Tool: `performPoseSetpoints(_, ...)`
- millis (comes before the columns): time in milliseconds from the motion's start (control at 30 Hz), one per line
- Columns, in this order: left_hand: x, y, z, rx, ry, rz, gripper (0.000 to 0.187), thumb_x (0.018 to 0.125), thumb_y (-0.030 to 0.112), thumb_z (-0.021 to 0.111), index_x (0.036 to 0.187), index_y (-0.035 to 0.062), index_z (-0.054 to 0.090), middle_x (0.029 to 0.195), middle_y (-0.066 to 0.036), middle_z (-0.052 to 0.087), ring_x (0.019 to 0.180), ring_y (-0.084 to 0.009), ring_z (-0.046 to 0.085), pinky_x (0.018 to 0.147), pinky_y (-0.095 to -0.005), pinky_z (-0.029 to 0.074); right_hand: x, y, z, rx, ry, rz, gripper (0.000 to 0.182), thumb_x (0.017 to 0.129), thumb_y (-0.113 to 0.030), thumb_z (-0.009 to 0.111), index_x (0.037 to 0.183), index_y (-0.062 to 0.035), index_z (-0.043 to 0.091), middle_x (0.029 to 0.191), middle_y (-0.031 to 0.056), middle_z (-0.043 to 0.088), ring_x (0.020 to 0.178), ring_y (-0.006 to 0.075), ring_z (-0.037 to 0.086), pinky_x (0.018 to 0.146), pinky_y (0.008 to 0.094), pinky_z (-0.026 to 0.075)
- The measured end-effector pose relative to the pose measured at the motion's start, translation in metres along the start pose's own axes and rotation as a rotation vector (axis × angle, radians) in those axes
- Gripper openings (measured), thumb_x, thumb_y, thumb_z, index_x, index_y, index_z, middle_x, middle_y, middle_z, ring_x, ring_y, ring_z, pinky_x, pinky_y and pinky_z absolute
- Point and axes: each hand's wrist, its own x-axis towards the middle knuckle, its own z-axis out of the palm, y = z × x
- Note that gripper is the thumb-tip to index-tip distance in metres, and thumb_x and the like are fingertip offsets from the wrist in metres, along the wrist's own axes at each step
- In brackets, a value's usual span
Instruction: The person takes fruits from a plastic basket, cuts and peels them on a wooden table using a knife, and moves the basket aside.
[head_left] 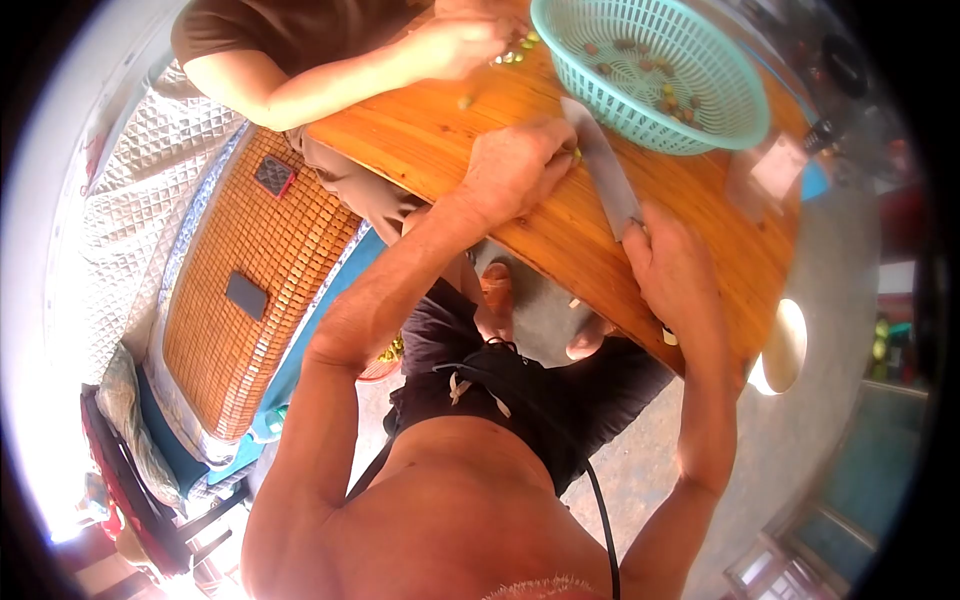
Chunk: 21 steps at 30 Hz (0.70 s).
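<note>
My right hand is wrapped round the handle of a kitchen knife, whose broad blade points away over the wooden table. Near the blade, my left hand has its fingers curled together over the tabletop. A speck of yellow-green shows at its fingertips, too small to name. Beyond the blade stands a turquoise plastic basket with several small brownish and yellowish pieces in it. Small green pieces are by the hand of another person across the table.
A small piece lies on the table near the other person's forearm. At right are a pale packet and a dark-handled tool. To the left, a bed with a woven mat holds two dark phone-like objects. A cable hangs beside my body.
</note>
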Motion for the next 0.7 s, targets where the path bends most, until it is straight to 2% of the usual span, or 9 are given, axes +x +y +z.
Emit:
performPoseSetpoints(100, 0.002, 0.001, 0.002, 0.014, 0.007, 0.016, 0.014, 0.092, 0.022, 0.072, 0.101, 0.0127, 0.069, 0.093, -0.009, 0.072, 0.085, -0.0319, 0.071, 0.073, -0.0432, 0.056, -0.002, 0.003, 0.003, -0.073, 0.078, -0.065, 0.026, 0.099, -0.021, 0.053, 0.092, 0.002, 0.061, 0.09, 0.0298, 0.068, 0.086, 0.0521, 0.062, 0.078, 0.0604, 0.047)
performPoseSetpoints(367, 0.006, 0.01, 0.003, -0.002, -0.032, -0.088, 0.016, 0.091, 0.024, 0.072, 0.103, 0.0131, 0.07, 0.091, -0.011, 0.073, 0.084, -0.033, 0.071, 0.074, -0.043, 0.056, -0.007, 0.001, 0.001, -0.117, 0.105, -0.028, 0.023, 0.1, -0.02, 0.054, 0.091, 0.0005, 0.061, 0.085, 0.028, 0.068, 0.08, 0.0507, 0.064, 0.074, 0.0591, 0.05)
performPoseSetpoints(500, 0.007, 0.009, 0.004, -0.007, -0.008, -0.059, 0.017, 0.091, 0.024, 0.072, 0.103, 0.0126, 0.07, 0.09, -0.012, 0.074, 0.083, -0.0328, 0.072, 0.074, -0.0431, 0.056, -0.007, 0.0, 0.003, -0.178, 0.131, -0.048, 0.023, 0.1, -0.02, 0.054, 0.09, -0.0008, 0.061, 0.08, 0.0276, 0.068, 0.077, 0.0494, 0.065, 0.071, 0.0586, 0.051)
performPoseSetpoints(533, 0.007, 0.009, 0.003, -0.015, -0.012, -0.065, 0.017, 0.091, 0.024, 0.072, 0.103, 0.0123, 0.069, 0.09, -0.012, 0.073, 0.083, -0.033, 0.072, 0.074, -0.0433, 0.056, -0.007, -0.003, 0.002, -0.177, 0.13, -0.047, 0.023, 0.1, -0.02, 0.054, 0.09, -0.0008, 0.061, 0.08, 0.0276, 0.068, 0.077, 0.0494, 0.065, 0.071, 0.0586, 0.051)
performPoseSetpoints(600, 0.007, 0.009, 0.003, -0.023, -0.017, -0.07, 0.017, 0.091, 0.024, 0.072, 0.103, 0.012, 0.069, 0.089, -0.012, 0.073, 0.083, -0.0333, 0.072, 0.074, -0.0436, 0.056, -0.007, -0.008, -0.001, -0.147, 0.054, 0.04, 0.024, 0.099, -0.021, 0.053, 0.095, 0.0017, 0.059, 0.091, 0.0313, 0.066, 0.088, 0.0528, 0.06, 0.08, 0.0615, 0.045)
performPoseSetpoints(700, 0.007, 0.009, 0.002, -0.029, -0.018, -0.069, 0.018, 0.092, 0.025, 0.072, 0.103, 0.0114, 0.069, 0.089, -0.013, 0.073, 0.083, -0.0341, 0.071, 0.074, -0.0439, 0.056, -0.006, -0.008, 0.001, -0.149, 0.069, 0.004, 0.022, 0.1, -0.019, 0.053, 0.095, 0.0015, 0.058, 0.088, 0.0314, 0.065, 0.085, 0.0526, 0.061, 0.078, 0.0615, 0.045)
